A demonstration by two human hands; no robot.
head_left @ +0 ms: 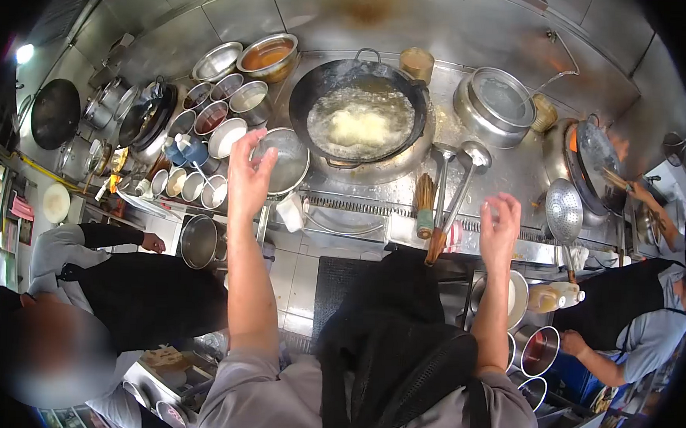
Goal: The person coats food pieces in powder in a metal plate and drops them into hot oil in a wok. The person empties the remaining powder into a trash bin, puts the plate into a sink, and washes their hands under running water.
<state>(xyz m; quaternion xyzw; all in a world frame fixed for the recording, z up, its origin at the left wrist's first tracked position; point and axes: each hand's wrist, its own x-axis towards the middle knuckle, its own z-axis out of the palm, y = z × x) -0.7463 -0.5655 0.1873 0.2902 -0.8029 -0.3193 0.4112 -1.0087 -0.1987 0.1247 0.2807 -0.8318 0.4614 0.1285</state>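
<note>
Black fabric apron (388, 315) covers the wearer's front, below a stainless-steel counter (513, 172). The right hand (500, 230), near the counter's front edge, holds nothing; its fingers curl loosely, parted from the thumb. The left hand (251, 172) is empty too, fingers raised and thumb spread apart; it overlaps the rim of a round grey metal pot (288, 163), though I cannot tell whether they touch. Between the hands lie a straw-coloured brush with a green band (425, 193) and a long-handled ladle with a round steel bowl (476, 153). Beyond them sits a broad black two-handled wok (302, 97), with pale yellow food (360, 127) in bubbling liquid at its middle. Farther back on its left, a wide steel bowl (279, 72) contains orange-brown liquid; behind everything rises a steel wall (458, 24).
</note>
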